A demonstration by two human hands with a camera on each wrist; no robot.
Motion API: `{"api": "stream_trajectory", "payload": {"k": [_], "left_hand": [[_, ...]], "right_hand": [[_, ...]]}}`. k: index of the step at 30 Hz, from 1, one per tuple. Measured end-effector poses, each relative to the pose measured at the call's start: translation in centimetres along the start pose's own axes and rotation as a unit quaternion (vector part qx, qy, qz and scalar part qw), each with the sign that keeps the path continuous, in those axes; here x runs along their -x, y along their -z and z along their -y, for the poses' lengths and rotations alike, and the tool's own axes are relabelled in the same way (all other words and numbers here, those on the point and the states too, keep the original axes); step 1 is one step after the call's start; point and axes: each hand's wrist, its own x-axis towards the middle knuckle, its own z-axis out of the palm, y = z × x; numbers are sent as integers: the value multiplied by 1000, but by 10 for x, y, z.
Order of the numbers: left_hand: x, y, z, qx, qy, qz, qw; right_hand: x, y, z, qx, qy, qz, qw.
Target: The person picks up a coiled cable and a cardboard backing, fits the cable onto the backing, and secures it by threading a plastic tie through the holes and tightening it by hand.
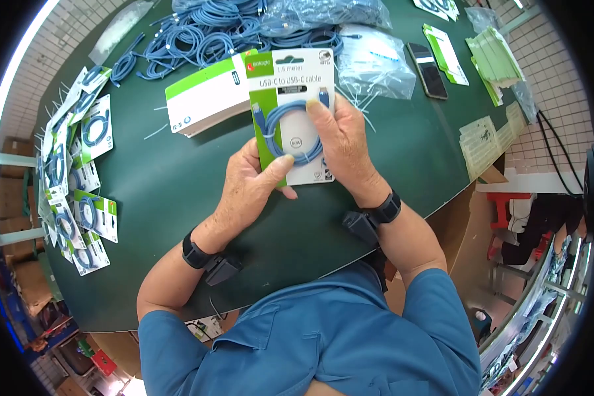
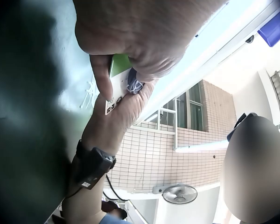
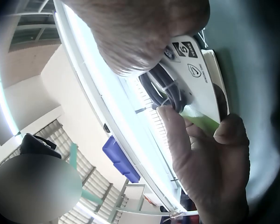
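Both hands hold a white and green retail card marked as a 1.5 meter USB-C to USB-C cable. A blue cable is coiled on its front with ties, its plugs near the two sides. The left hand grips the card's lower left, thumb across the coil's bottom and fingers behind. On the right side, the right hand grips with its thumb near the upper plug. In the right wrist view, the left hand pinches the card's edge beside the coil.
Behind the card lies a stack of flat cards on the green table. Loose blue cables and plastic bags fill the far side. Carded cables pile up at left; a phone and more cards lie right.
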Motion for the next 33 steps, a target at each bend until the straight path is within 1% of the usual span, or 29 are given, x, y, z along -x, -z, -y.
{"api": "stream_trajectory", "payload": {"k": [2, 4, 7, 8, 10, 11, 12, 13, 14, 15, 16, 17, 19, 20, 22, 27, 30, 32, 33], "left_hand": [[-1, -5, -3, 34, 20, -40, 998], [-3, -1, -8, 14, 6, -36, 999], [-4, 8, -19, -21, 0, -37, 999], [-4, 11, -27, -75, 13, -37, 996], [-3, 15, -41, -181, 44, -35, 982], [-1, 17, -45, -180, 43, -37, 982], [-1, 19, -49, -202, 47, -33, 978], [0, 22, -51, -224, 50, -31, 973], [0, 23, -53, -247, 53, -29, 967], [1, 23, -53, -245, 51, -32, 968], [2, 24, -53, -253, 43, -29, 966], [2, 24, -52, -261, 35, -25, 964], [3, 27, -48, -269, 29, -22, 962], [3, 29, -42, -285, 2, -19, 958], [3, 31, -31, -313, -50, -13, 948], [7, 30, -26, -323, -65, -12, 944], [8, 29, -28, -338, -47, -8, 940], [9, 29, -26, -334, -53, -10, 941], [10, 29, -26, -339, -58, -11, 939]], "right_hand": [[0, 0, 1, 51, 14, 6, 999], [-1, -1, 6, 77, 31, 12, 997], [-2, -3, 11, -5, 0, 33, 999], [-6, -3, 10, -5, 4, 37, 999], [-12, -2, 8, 13, 93, -60, 994], [-13, -2, 8, 22, 135, -108, 985], [-13, 2, 12, 23, 134, -105, 985], [-13, 9, 20, 116, 201, -119, 966], [-14, 14, 29, 205, 266, -131, 933], [-15, 16, 35, 291, 328, -141, 888], [-15, 12, 38, 290, 329, -138, 888], [-13, 7, 40, 330, 351, -76, 873], [-9, -3, 41, 405, 387, 47, 827], [-8, -7, 39, 405, 385, 48, 828], [-4, -13, 31, 434, 391, 45, 810], [-2, -12, 22, 470, 401, 72, 783], [-1, -15, 19, 479, 399, 82, 777], [-2, -13, 18, 484, 402, 87, 772], [-3, -11, 15, 477, 398, 91, 779]]}}
